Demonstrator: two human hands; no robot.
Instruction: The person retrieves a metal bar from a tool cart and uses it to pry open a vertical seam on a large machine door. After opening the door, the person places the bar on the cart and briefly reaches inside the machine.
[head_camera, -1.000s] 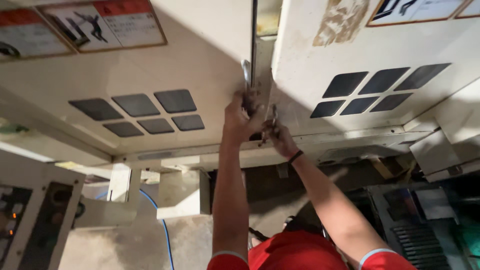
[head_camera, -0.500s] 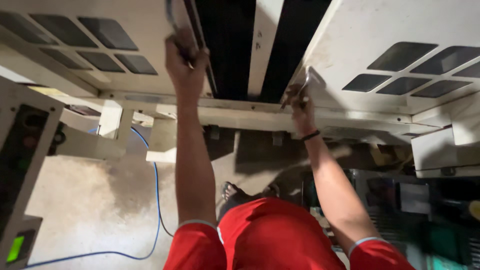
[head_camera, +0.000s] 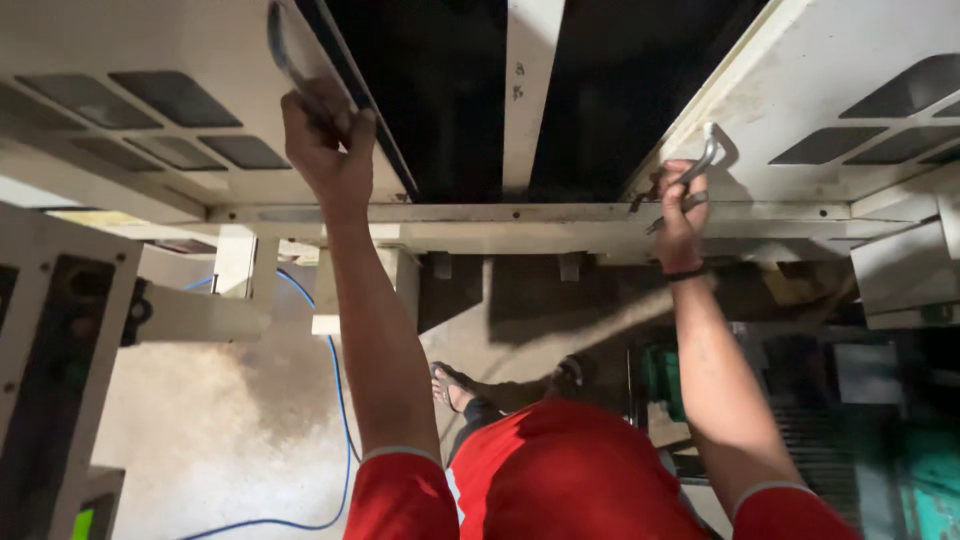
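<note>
Two cream cabinet doors stand swung apart in front of me, showing a dark interior split by a pale upright post. My left hand grips the metal handle of the left door. My right hand is closed around the metal handle of the right door; a dark band sits on that wrist. Both doors carry dark vent panels.
A cream sill runs below the opening. A blue cable trails over the dusty concrete floor. A grey control cabinet stands at the left, dark and green machinery at the right. My sandalled feet show below.
The doors were shut together with both hands at the middle seam. They have swung apart, my left hand going left and my right hand going right, and the dark interior shows.
</note>
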